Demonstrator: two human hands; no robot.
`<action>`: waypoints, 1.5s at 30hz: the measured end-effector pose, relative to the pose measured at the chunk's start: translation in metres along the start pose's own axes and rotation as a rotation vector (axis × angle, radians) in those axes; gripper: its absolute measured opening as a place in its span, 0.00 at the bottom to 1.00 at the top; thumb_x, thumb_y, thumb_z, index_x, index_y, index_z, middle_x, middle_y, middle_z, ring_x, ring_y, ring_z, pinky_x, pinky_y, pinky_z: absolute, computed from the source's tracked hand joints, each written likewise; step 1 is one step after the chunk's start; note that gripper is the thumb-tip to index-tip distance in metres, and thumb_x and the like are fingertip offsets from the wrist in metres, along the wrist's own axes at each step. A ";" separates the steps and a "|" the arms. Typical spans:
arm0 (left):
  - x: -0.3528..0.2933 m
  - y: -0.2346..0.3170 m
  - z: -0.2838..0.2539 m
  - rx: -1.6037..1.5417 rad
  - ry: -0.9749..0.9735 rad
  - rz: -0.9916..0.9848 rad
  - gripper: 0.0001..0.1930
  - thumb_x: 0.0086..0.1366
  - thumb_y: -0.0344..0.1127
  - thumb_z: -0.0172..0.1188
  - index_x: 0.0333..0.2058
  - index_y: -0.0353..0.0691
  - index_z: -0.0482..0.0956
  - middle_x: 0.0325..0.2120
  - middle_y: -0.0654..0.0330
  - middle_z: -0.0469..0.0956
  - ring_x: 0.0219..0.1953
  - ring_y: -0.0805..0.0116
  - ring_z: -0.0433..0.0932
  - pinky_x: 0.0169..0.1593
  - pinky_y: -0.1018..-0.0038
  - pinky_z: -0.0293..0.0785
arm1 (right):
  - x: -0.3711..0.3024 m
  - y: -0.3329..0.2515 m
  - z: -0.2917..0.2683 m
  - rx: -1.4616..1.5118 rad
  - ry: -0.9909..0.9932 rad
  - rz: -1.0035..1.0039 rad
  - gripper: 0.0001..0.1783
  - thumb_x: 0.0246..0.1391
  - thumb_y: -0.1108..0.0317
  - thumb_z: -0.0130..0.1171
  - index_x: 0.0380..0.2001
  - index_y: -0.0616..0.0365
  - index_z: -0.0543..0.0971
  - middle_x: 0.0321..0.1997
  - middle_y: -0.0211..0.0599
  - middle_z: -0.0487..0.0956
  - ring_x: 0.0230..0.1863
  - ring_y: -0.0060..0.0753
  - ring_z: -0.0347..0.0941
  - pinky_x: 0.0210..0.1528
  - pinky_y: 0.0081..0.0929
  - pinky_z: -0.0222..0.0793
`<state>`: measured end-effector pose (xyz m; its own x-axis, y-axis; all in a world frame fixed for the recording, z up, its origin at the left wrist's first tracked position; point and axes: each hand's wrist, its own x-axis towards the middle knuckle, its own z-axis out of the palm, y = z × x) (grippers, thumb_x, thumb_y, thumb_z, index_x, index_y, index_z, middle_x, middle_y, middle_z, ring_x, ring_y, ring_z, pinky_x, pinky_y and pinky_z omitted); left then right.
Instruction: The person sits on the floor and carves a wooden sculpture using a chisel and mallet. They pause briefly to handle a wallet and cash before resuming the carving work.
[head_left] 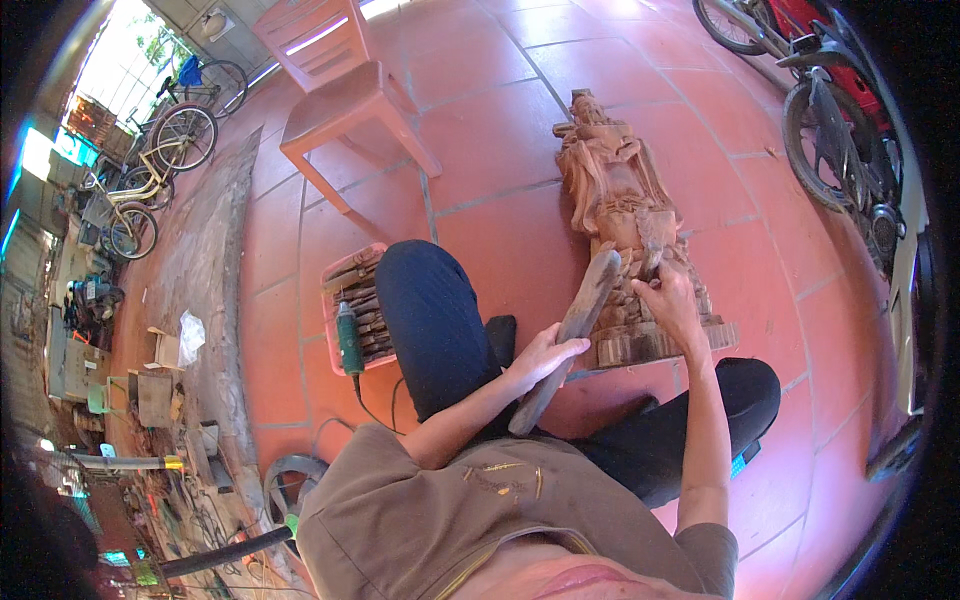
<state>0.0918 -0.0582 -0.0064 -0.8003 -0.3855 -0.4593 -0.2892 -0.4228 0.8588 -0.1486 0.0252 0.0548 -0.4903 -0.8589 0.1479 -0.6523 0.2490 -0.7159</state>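
A carved wooden statue of a robed figure (612, 190) lies on its back on the tiles in front of me, its base toward me. My left hand (543, 360) is closed around a long, worn wooden club (583, 305), which slants up toward the statue's lower part. Over the carved lower half, my right hand (668, 300) has its fingers pinched together. A small brownish piece shows by those fingertips, but its kind is too unclear to tell.
Beside my left knee, a pink basket (328, 318) holds several wooden-handled tools; a green corded power tool (348, 340) rests against it. Ahead stands an orange plastic chair (345, 105). A motorcycle (830, 130) is at right, and bicycles (150, 180) at far left near a long wooden slab (215, 270).
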 end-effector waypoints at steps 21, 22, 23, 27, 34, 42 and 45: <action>0.007 -0.008 0.007 0.365 0.093 0.039 0.32 0.60 0.54 0.64 0.49 0.29 0.73 0.36 0.49 0.80 0.40 0.59 0.79 0.44 0.64 0.74 | 0.000 -0.009 0.001 -0.047 -0.010 -0.092 0.16 0.50 0.64 0.66 0.38 0.65 0.78 0.29 0.58 0.80 0.34 0.60 0.78 0.35 0.48 0.70; 0.005 -0.006 0.008 0.363 0.089 0.046 0.32 0.60 0.54 0.64 0.50 0.29 0.73 0.37 0.48 0.80 0.42 0.58 0.78 0.47 0.63 0.73 | 0.000 -0.007 0.001 -0.046 -0.026 -0.076 0.16 0.50 0.64 0.66 0.38 0.65 0.78 0.29 0.57 0.80 0.33 0.60 0.78 0.35 0.48 0.70; 0.012 -0.015 0.006 0.345 0.073 0.051 0.32 0.62 0.53 0.64 0.55 0.34 0.69 0.31 0.56 0.77 0.23 0.68 0.77 0.22 0.70 0.74 | 0.000 -0.007 0.001 -0.045 -0.042 -0.059 0.16 0.51 0.64 0.66 0.38 0.65 0.78 0.30 0.57 0.80 0.33 0.60 0.78 0.35 0.48 0.70; 0.016 -0.025 0.003 0.373 0.092 0.072 0.34 0.61 0.54 0.64 0.56 0.34 0.68 0.33 0.54 0.78 0.26 0.66 0.78 0.23 0.70 0.74 | 0.001 -0.009 0.002 -0.023 -0.037 -0.083 0.16 0.50 0.65 0.66 0.37 0.65 0.79 0.29 0.56 0.80 0.32 0.58 0.78 0.34 0.46 0.70; 0.026 -0.043 -0.001 0.532 0.159 0.126 0.35 0.60 0.57 0.63 0.56 0.35 0.70 0.37 0.49 0.79 0.34 0.61 0.80 0.35 0.64 0.77 | -0.001 -0.008 0.005 0.018 -0.022 -0.086 0.15 0.50 0.66 0.68 0.36 0.66 0.79 0.27 0.54 0.80 0.30 0.56 0.78 0.33 0.43 0.70; 0.016 -0.025 0.002 0.490 0.116 0.058 0.34 0.60 0.57 0.62 0.53 0.32 0.70 0.38 0.47 0.80 0.35 0.59 0.81 0.35 0.63 0.77 | -0.001 -0.003 0.007 -0.005 -0.031 -0.073 0.15 0.50 0.66 0.68 0.38 0.64 0.79 0.29 0.54 0.81 0.30 0.54 0.79 0.34 0.43 0.71; 0.014 -0.021 0.003 0.497 0.110 0.050 0.34 0.60 0.57 0.62 0.53 0.32 0.71 0.38 0.46 0.79 0.37 0.57 0.81 0.38 0.62 0.76 | -0.001 -0.004 0.006 -0.011 -0.029 -0.090 0.15 0.50 0.66 0.68 0.39 0.64 0.79 0.29 0.54 0.81 0.30 0.54 0.79 0.34 0.42 0.72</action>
<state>0.0854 -0.0525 -0.0299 -0.7672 -0.4910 -0.4127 -0.4883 0.0297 0.8722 -0.1417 0.0228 0.0535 -0.4124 -0.8907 0.1911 -0.6992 0.1749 -0.6932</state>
